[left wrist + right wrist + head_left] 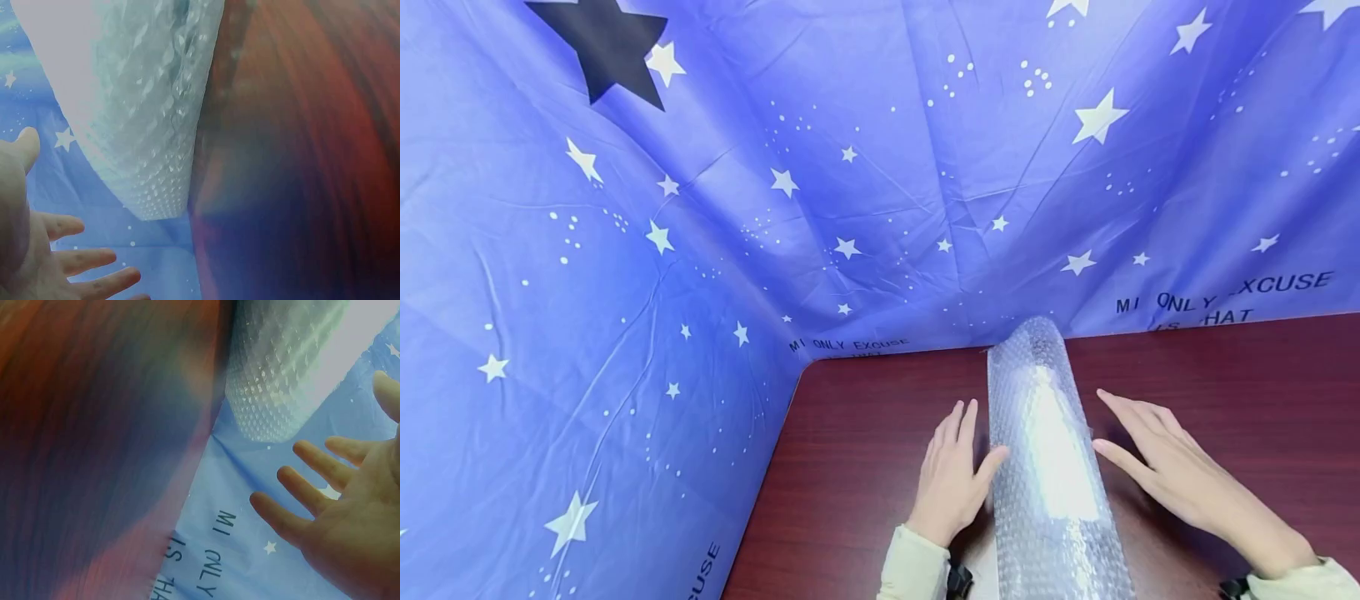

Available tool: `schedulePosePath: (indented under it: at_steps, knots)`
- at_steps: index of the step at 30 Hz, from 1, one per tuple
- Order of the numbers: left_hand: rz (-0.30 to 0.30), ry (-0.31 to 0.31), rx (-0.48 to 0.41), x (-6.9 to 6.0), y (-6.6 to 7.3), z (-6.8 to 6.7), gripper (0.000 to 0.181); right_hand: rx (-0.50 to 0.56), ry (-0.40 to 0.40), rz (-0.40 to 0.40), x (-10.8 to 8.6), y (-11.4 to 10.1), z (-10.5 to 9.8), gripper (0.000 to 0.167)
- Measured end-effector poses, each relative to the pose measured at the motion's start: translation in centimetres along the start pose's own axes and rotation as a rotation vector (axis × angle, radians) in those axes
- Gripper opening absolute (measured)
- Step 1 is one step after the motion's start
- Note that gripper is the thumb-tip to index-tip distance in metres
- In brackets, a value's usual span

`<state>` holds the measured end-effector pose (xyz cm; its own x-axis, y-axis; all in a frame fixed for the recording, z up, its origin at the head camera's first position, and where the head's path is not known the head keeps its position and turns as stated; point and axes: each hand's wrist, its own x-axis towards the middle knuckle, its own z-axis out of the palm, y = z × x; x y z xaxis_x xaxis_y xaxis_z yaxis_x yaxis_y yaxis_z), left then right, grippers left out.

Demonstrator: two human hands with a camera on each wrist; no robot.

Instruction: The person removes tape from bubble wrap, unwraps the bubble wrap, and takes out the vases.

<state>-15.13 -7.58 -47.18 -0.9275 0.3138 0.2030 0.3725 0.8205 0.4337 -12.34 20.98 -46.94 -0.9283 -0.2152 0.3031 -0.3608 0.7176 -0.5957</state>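
A long roll of clear bubble wrap (pixel 1052 467) lies on the dark red table, its far end near the blue cloth. The left hand (pixel 953 479) is on its left side, fingers extended, the thumb tip at or very near the wrap's edge. On the right side, the right hand (pixel 1180 467) has straight fingers and holds nothing; a small gap separates it from the wrap. In the left wrist view the left hand (pixel 56 250) is spread beside the wrap (pixel 144 125). The right wrist view shows the right hand (pixel 350 506) spread, apart from the wrap (pixel 275 375).
The reddish-brown wooden table (pixel 850 433) extends to both sides of the roll. Blue cloth (pixel 887 183) with white stars and printed words hangs behind the table and along its left side. A pale sheet or surface shows beneath the roll's near part.
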Motion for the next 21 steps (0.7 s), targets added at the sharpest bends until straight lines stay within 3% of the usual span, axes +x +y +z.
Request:
schedulePosePath:
  at_steps: [8, 16, 21]
  knots:
    - [-0.063, -0.096, -0.133, -0.2, 0.5, 0.5, 0.073, 0.005, -0.016, -0.017, 0.7, -0.6, 0.6, 0.056]
    - [-0.093, -0.123, -0.21, -0.4, 0.6, 0.6, 0.077, -0.032, -0.016, -0.044, 1.1, -0.5, 1.2, 0.045]
    - [-0.076, -0.13, -0.202, -0.3, 0.7, 0.7, 0.077, -0.063, 0.039, -0.079, 1.4, -0.3, 1.4, 0.033]
